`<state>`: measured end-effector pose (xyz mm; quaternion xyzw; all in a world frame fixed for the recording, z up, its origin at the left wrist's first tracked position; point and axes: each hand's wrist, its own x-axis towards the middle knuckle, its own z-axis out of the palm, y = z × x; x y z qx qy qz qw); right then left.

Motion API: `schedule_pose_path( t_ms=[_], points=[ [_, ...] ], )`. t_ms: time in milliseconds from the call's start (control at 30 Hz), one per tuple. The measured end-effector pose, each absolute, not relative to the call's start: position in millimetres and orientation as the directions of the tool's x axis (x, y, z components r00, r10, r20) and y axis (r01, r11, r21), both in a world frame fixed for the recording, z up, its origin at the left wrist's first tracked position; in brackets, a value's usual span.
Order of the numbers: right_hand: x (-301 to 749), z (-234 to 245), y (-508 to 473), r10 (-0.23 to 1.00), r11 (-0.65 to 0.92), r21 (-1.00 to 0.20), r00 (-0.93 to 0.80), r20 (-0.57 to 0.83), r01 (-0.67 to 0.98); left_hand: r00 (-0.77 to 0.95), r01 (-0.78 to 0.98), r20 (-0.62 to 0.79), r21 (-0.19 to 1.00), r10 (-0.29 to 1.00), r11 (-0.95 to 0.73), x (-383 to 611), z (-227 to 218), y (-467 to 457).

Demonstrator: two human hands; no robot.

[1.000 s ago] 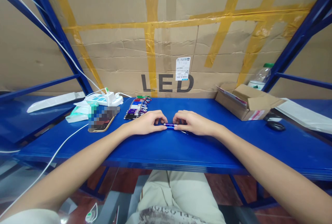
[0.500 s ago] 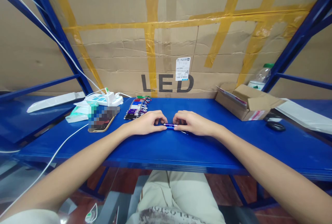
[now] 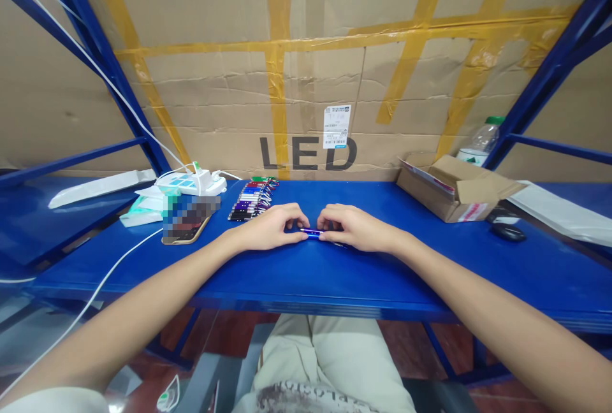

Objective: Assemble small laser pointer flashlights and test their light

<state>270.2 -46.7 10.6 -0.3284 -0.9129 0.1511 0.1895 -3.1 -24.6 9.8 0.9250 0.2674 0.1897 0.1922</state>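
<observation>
Just above the blue tabletop, my left hand (image 3: pixel 273 227) and my right hand (image 3: pixel 357 228) face each other. Between them lies a small, shiny purple-blue keychain flashlight (image 3: pixel 313 233), held level. Left thumb and fingers pinch one end of it, while the right fingertips close on the other end. A dark clip end shows below the right fingers; the rest is hidden by them. Beyond my left hand, a row of similar keychain flashlights (image 3: pixel 249 201) in several colours lies side by side, their clips pointing right.
To the left are a phone (image 3: pixel 184 231), a tissue pack (image 3: pixel 146 206) and a white power strip (image 3: pixel 203 180) with cables. An opened cardboard box (image 3: pixel 444 193), a black mouse (image 3: pixel 508 232) and a plastic bottle (image 3: pixel 482 139) stand right. A tall cardboard sheet (image 3: pixel 215 101) closes off the back.
Almost nothing differs. My right hand has shifted very slightly left, and both hands keep their pinch on the flashlight.
</observation>
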Motion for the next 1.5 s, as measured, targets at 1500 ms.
schedule_pose_path(
  t_ms=[1500],
  points=[
    [262.8, 7.2, -47.5, 0.682, 0.71, -0.457, -0.683, 0.26, 0.535, 0.725, 0.683, -0.038, 0.163, 0.687, -0.712, -68.7, 52.8, -52.9]
  ],
)
